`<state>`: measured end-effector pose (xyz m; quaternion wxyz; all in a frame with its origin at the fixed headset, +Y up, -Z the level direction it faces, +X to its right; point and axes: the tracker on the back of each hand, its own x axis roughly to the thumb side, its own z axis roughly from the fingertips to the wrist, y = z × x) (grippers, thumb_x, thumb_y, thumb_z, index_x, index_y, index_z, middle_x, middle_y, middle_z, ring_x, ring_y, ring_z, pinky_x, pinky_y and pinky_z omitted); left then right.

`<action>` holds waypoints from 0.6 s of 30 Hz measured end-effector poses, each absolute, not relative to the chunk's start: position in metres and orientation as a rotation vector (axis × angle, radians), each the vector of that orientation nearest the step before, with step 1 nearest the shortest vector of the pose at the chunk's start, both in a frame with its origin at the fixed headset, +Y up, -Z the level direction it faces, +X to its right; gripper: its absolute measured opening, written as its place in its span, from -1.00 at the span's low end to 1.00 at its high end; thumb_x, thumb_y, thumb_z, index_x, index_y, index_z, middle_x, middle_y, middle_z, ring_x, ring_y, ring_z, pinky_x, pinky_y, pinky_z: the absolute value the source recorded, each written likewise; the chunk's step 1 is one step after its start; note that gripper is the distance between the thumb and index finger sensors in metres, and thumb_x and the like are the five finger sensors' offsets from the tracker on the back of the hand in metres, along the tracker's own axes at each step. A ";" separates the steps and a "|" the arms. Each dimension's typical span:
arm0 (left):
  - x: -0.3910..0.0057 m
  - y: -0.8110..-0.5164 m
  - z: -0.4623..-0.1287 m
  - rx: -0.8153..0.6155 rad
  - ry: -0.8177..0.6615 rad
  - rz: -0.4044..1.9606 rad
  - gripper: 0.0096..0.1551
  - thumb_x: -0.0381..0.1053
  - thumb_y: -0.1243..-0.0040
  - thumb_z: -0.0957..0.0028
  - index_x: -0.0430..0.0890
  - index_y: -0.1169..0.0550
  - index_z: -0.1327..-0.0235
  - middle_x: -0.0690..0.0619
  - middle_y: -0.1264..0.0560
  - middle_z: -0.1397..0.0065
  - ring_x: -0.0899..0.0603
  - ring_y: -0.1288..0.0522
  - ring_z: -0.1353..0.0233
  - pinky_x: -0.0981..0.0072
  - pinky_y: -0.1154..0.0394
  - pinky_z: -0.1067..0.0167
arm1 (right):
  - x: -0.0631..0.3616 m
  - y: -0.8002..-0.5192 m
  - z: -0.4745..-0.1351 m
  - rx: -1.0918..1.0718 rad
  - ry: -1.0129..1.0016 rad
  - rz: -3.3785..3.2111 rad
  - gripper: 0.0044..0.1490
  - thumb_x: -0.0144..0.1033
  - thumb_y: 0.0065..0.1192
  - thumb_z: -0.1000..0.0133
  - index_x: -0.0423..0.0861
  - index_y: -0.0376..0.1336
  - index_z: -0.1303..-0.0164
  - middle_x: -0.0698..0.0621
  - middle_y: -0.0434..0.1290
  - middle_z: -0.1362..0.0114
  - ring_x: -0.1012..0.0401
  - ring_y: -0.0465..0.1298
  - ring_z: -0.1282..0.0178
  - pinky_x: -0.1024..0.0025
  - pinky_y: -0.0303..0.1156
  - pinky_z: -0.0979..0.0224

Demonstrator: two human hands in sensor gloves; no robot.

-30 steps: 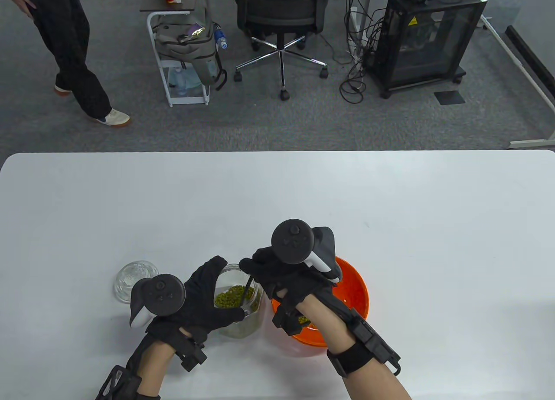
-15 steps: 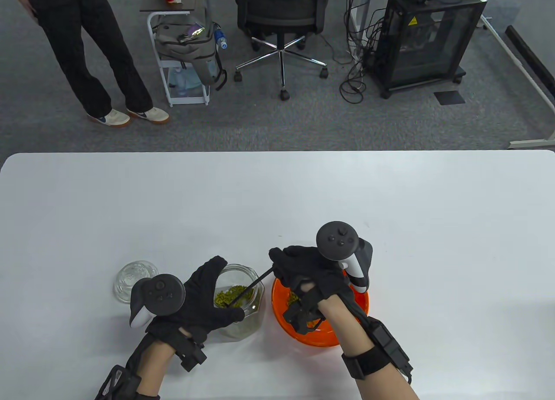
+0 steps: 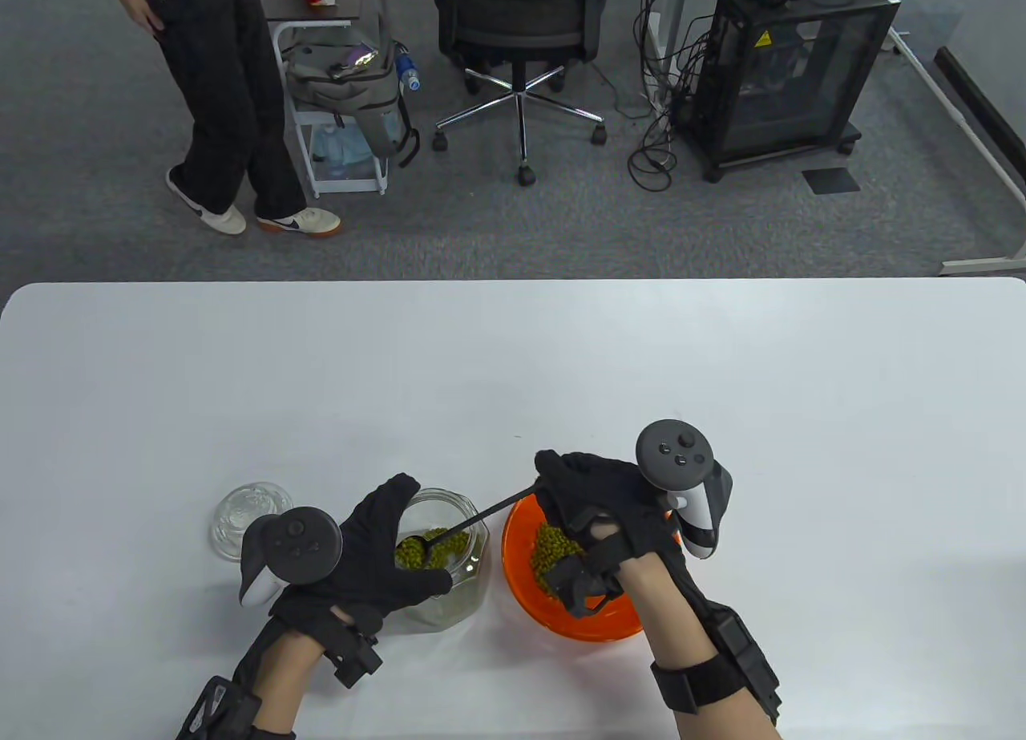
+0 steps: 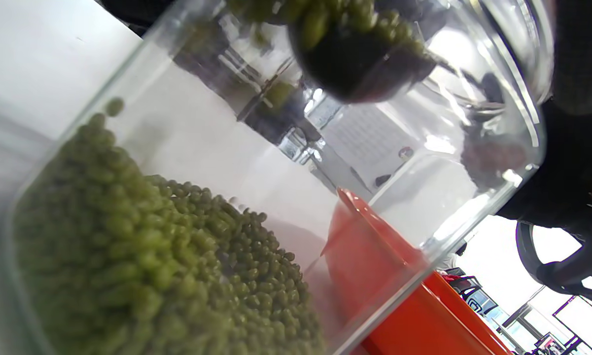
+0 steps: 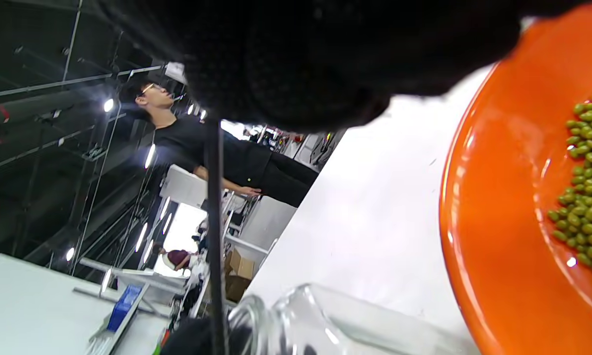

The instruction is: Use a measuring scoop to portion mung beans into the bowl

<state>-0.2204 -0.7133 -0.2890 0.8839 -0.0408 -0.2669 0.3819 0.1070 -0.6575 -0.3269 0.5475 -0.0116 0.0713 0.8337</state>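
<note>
Biggest risk here, I'd say: the measuring scoop (image 3: 413, 546) is heaped with mung beans (image 4: 143, 256) and sits right at the mouth of the glass jar (image 3: 469, 564). Clip the rim or tilt the long handle on the way over and beans scatter across the counter (image 3: 721, 355). The orange bowl (image 3: 525, 604) sits just beside the jar, already holding some beans. The right hand (image 3: 597, 503) has its fingers curled tight around the handle's end. The left hand (image 3: 365, 556) wraps the jar, thumb and fingers spread round it, steadying it.
</note>
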 end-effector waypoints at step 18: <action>-0.221 -0.713 -0.289 -0.086 -0.556 0.793 0.56 0.69 -0.38 0.16 -0.28 0.07 -0.59 -0.36 -0.03 -0.68 -0.59 -0.20 -0.62 -0.54 -0.20 -0.45 | 0.142 -0.676 -0.332 -0.130 0.226 1.783 -0.45 0.04 0.22 -0.11 -0.19 0.58 0.32 -0.10 0.69 0.28 0.14 0.64 0.50 0.29 0.59 0.36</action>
